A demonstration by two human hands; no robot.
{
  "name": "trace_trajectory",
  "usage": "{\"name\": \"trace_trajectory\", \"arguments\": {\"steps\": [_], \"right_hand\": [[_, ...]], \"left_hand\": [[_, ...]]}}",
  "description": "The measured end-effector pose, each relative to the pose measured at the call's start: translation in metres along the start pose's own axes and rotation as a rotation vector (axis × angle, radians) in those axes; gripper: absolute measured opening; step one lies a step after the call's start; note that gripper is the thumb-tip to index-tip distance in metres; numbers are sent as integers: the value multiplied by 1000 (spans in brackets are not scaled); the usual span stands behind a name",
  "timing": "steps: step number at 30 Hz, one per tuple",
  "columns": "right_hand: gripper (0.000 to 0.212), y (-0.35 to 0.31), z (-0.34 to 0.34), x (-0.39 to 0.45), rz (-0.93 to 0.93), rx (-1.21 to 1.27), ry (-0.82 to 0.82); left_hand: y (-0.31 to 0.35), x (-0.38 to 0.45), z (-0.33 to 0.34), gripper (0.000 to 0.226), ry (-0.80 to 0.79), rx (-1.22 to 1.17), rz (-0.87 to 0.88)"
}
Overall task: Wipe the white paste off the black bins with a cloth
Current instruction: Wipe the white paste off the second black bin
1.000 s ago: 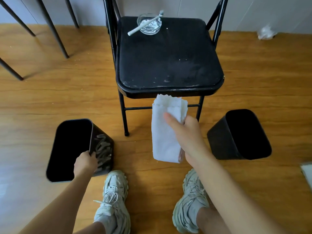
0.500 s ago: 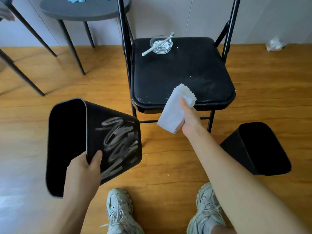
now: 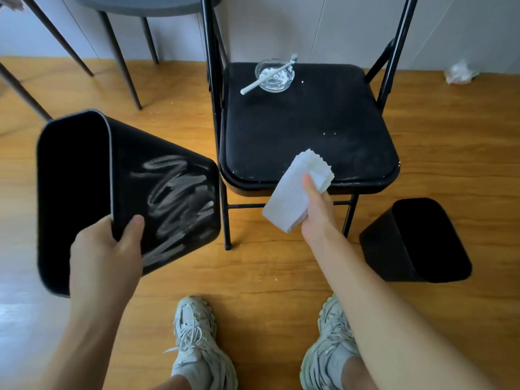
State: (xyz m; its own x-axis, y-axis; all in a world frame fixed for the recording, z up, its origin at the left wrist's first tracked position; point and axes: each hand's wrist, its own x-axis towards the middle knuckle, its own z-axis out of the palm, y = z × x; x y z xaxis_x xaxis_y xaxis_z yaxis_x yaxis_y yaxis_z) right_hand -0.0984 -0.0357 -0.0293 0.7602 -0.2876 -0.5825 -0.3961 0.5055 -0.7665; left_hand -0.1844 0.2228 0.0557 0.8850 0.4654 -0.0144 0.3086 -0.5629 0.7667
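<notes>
My left hand [image 3: 105, 260] grips the rim of a black bin [image 3: 126, 170], lifted off the floor and tilted on its side with its mouth to the left. White paste [image 3: 176, 198] is smeared in streaks across the bin's upward-facing wall. My right hand [image 3: 316, 212] holds a folded white cloth [image 3: 295, 192] in front of the chair seat, well apart from the lifted bin. A second black bin [image 3: 394, 243] stands on the floor at the right, tilted toward me; no paste shows on its visible side.
A black folding chair [image 3: 309, 136] stands ahead, carrying a glass dish [image 3: 274, 77] of white paste with a white toothbrush [image 3: 266, 76] across it. My two shoes [image 3: 199, 342] rest on the wooden floor. Grey table legs [image 3: 121, 57] stand at the back left. Crumpled plastic [image 3: 460, 73] lies by the wall.
My left hand lifted the left bin from the floor and tipped it, so the smeared wall faces up. My right hand raised the cloth to the chair's front edge.
</notes>
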Motion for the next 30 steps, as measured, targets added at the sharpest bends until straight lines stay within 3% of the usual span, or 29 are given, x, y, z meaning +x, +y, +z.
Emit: {"name": "trace_trajectory", "arguments": {"steps": [5, 9, 12, 15, 20, 25, 30], "right_hand": [[12, 17, -19, -38, 50, -51, 33], [19, 24, -28, -59, 120, -99, 27], [21, 17, -34, -71, 129, -168, 56], [12, -6, -51, -86, -111, -331, 184], [6, -77, -91, -122, -548, -540, 357], [17, -120, -103, -139, -666, -770, 400], [19, -117, -102, -142, -712, -956, 412]], "left_hand": [[-8, 15, -22, 22, 66, -117, -110], [-17, 27, -40, 54, 31, -289, -214], [39, 4, -53, 42, -12, -385, -195], [74, -20, -55, 18, -41, -468, -45], [89, -47, -35, 21, -234, -623, 19], [71, -62, -12, 17, -358, -675, -101], [58, -73, 13, 20, -442, -731, -303]]}}
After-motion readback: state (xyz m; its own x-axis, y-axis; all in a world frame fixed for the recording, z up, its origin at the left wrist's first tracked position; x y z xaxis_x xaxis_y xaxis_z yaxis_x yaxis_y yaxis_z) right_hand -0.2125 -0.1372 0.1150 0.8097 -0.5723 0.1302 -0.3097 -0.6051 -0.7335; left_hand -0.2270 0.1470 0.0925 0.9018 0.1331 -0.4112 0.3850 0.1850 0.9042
